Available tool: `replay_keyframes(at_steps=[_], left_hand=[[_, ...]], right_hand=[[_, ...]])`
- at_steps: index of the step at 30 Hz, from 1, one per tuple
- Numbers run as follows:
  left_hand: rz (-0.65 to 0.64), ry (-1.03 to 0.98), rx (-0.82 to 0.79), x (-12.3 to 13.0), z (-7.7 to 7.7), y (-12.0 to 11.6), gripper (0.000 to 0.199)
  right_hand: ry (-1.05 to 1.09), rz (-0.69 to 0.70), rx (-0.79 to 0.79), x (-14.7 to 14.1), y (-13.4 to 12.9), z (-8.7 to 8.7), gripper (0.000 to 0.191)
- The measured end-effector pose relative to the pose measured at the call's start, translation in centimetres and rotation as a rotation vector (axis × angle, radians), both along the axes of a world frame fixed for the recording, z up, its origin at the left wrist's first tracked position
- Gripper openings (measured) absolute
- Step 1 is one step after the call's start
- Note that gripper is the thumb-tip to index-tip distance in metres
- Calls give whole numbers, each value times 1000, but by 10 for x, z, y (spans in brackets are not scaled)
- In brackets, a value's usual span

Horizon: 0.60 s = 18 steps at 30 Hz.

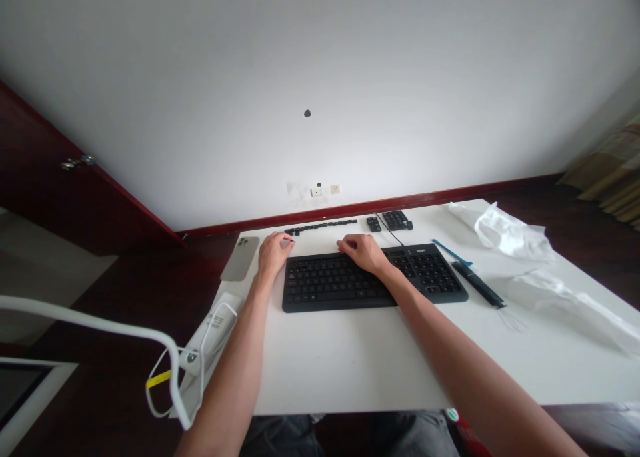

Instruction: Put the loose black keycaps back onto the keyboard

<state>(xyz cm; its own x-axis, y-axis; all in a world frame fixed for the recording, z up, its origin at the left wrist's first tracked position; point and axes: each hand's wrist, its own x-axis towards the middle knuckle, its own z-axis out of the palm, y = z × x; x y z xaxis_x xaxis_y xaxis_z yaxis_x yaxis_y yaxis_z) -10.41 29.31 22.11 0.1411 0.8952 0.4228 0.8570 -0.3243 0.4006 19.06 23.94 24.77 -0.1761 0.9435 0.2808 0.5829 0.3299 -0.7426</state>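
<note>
A black keyboard point(325, 287) lies flat on the white table point(350, 363), its cable running off the back. Just beyond its top left corner, my left hand point(273, 251) is closed in a pinch, with a small dark keycap at the fingertips. My right hand point(363, 250) hovers over the keyboard's top edge, thumb and fingers pressed together; whatever they hold, if anything, is too small to make out. Behind both hands, loose black keycaps point(330, 225) form a row. Further right sit a small group of keycaps point(373, 224) and a larger block of keycaps point(396, 219).
A phone point(241, 258) lies at the table's left edge, near a white power strip point(215, 323) with a looped cable. Right of the keyboard are a blue tool point(453, 252), a black brush-like tool point(479, 284) with thin wires and crumpled white plastic wrapping point(505, 233). Behind stands a wall.
</note>
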Motion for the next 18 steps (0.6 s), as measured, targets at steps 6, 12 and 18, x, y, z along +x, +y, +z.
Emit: replay_keyframes(at_steps=[6,12,18], left_hand=[[-2,1,0,-1,-2,-2,1],[-28,-28,1,-2,-5,0,17],[-109,-71,-21,-5,-7,3,24]], right_hand=[[-13,-6,12,0,0,-2,35],[-17,-2,9,0,1,-3,36],[-38,-15,8,0,1,-2,37]])
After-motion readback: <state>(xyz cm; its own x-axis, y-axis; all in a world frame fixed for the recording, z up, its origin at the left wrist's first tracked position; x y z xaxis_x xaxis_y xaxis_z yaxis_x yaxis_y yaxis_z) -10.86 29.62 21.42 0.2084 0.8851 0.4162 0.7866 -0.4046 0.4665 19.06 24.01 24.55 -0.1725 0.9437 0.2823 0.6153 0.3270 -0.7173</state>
